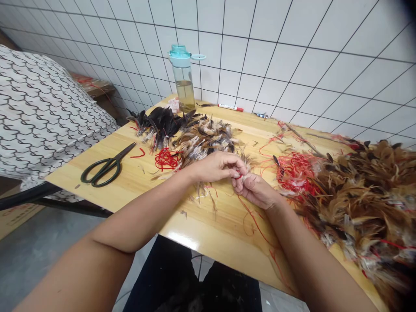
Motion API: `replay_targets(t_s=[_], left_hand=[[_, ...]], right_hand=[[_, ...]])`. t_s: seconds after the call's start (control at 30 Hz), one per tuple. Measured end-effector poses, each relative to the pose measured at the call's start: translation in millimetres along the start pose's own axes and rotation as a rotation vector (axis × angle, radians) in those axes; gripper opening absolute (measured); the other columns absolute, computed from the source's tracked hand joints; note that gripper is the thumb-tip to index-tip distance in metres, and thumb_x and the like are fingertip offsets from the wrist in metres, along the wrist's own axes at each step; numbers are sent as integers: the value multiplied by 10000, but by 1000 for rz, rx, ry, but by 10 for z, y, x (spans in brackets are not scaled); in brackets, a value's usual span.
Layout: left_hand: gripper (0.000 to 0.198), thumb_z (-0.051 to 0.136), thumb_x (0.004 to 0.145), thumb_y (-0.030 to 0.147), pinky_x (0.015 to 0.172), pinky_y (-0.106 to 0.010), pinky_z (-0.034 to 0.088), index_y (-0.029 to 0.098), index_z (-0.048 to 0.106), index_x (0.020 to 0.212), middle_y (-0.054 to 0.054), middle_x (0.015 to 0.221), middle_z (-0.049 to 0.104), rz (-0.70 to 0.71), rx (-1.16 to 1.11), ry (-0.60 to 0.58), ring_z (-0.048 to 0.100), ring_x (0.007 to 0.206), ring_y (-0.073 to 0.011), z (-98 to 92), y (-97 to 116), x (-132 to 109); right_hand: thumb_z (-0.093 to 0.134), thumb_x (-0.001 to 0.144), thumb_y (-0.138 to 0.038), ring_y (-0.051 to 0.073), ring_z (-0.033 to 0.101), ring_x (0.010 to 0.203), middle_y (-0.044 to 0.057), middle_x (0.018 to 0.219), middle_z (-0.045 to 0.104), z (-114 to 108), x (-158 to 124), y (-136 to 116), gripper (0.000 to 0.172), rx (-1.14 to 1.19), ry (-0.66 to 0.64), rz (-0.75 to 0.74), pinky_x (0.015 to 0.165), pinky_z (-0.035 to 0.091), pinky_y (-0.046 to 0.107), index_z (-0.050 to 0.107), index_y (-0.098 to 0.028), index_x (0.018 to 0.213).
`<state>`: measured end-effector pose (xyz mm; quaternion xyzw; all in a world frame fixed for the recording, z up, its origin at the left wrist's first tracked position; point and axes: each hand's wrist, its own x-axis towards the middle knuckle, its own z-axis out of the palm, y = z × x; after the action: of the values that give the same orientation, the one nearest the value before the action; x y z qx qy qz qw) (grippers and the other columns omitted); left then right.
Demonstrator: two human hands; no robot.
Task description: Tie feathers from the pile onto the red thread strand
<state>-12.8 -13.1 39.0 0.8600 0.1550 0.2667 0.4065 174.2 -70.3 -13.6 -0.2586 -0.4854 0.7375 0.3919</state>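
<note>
My left hand (218,166) and my right hand (259,190) meet over the middle of the table, fingers closed in pinches. Brownish tips of a small feather bundle (247,161) stick up by the fingertips, its base held in my right hand. A red string (251,214) trails from between the hands down to the tabletop. The left fingers pinch at the string by the bundle's base; the fingers partly hide the grip. Just beyond my left hand lies a pile of brown and white feathers (208,136), with black feathers (162,123) to its left.
Black-handled scissors (105,167) lie at the left of the wooden table (208,229), near cut red string (167,159). A water bottle (183,82) and a red-capped marker (230,107) are along the tiled wall. Red strings (297,173) and a large brown feather heap (367,190) cover the right.
</note>
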Motion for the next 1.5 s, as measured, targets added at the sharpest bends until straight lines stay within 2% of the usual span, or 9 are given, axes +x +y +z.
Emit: replay_targets(t_s=[0.13, 0.23, 0.37, 0.5, 0.6, 0.73, 0.83, 1.1, 1.5], left_hand=[[164, 534, 861, 95, 745, -206, 509, 116, 648, 978, -59, 843, 722, 30, 7, -80, 687, 773, -101, -48, 59, -17], [196, 504, 871, 76, 785, -214, 493, 134, 644, 995, -30, 775, 718, 33, 34, -130, 674, 780, -94, -71, 103, -18], [193, 524, 851, 72, 800, -220, 468, 141, 673, 953, -38, 833, 711, 49, 180, -138, 644, 823, -99, -95, 126, -9], [211, 536, 826, 60, 784, -209, 464, 147, 680, 953, -41, 875, 701, 47, 189, -141, 636, 824, -98, -102, 111, -14], [220, 540, 810, 47, 764, -208, 470, 149, 664, 960, -29, 842, 705, 13, 107, -129, 645, 789, -95, -77, 77, -28], [181, 494, 868, 83, 750, -225, 494, 137, 615, 991, -26, 757, 711, -56, -142, -148, 672, 742, -101, -22, 23, -45], [158, 480, 897, 121, 751, -231, 502, 127, 603, 996, -41, 761, 712, -67, -211, -157, 680, 747, -109, -12, 16, -46], [242, 534, 816, 40, 792, -210, 460, 144, 660, 995, -39, 891, 697, 20, 120, -169, 635, 840, -101, -79, 66, -23], [189, 589, 791, 53, 789, -205, 456, 161, 695, 903, -36, 889, 675, 44, 124, -152, 619, 835, -106, -53, 59, -3]], right_hand=[[718, 698, -592, 110, 468, 684, 18, 694, 561, -6, -10, -13, 441, -28, -18, 16, 632, 395, 225, 687, -152, 710], [742, 714, -527, 97, 497, 688, 18, 701, 600, -19, -8, -3, 375, -24, -6, 70, 652, 415, 211, 703, -153, 720], [753, 737, -454, 77, 525, 669, 12, 733, 641, -33, 2, 20, 303, -55, 33, 119, 665, 437, 201, 722, -155, 776], [766, 727, -435, 76, 537, 659, 9, 736, 654, -37, 2, 21, 286, -48, 36, 122, 657, 451, 196, 731, -156, 781], [777, 719, -424, 72, 540, 661, 9, 736, 657, -31, -6, 6, 280, -17, 34, 129, 662, 454, 189, 737, -154, 781], [785, 713, -406, 79, 541, 664, 12, 723, 654, -25, -15, -8, 260, 19, 55, 129, 658, 457, 196, 738, -155, 760], [781, 715, -417, 78, 545, 675, 9, 703, 642, -31, -18, -9, 270, 10, 39, 126, 663, 451, 191, 738, -154, 748], [780, 721, -401, 81, 549, 701, 14, 730, 645, -43, -21, -19, 263, -13, 9, 142, 686, 442, 204, 725, -147, 763], [790, 665, -499, 134, 565, 818, 38, 788, 639, -44, -36, -25, 343, -105, 1, 107, 762, 438, 250, 710, -166, 658]])
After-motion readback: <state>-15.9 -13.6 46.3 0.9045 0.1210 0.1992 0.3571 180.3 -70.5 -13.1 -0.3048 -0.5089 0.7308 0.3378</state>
